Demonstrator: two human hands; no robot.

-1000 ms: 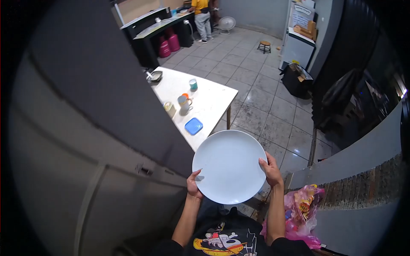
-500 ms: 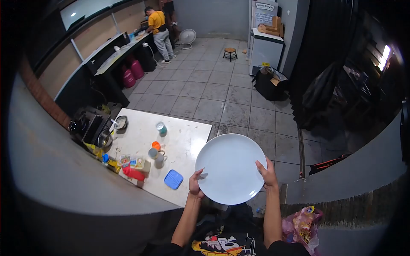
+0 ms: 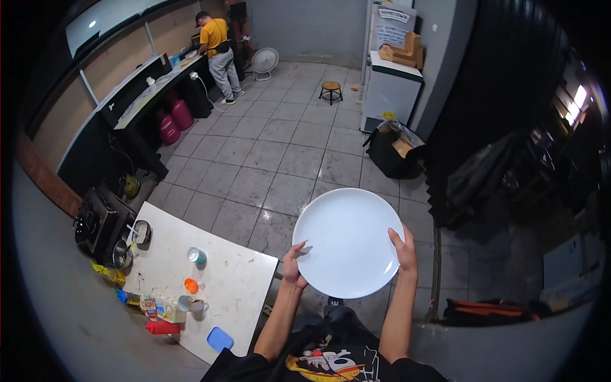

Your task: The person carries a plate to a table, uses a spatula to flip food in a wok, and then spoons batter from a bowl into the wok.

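A large round white plate (image 3: 348,243) is held level in front of my body, over the tiled floor. My left hand (image 3: 294,266) grips its left edge, thumb on top and the other fingers hidden beneath. At the right edge, my right hand (image 3: 403,249) holds it the same way. To the left of the plate stands a white table (image 3: 235,274) with a blue square lid (image 3: 219,339), an orange item (image 3: 191,284), a teal-and-white container (image 3: 196,256) and a grey mug (image 3: 198,308) on it.
A stove (image 3: 105,219) is beyond the table's left side. A black bag (image 3: 396,153) sits by a white freezer (image 3: 389,95). Farther off are a wooden stool (image 3: 330,89), a fan (image 3: 265,62) and a person in a yellow top (image 3: 214,37) at a counter.
The view has turned right, so the table sits lower and farther left. The plate stays in both hands, slightly higher in the view. The pink bag at the lower right has left the view.
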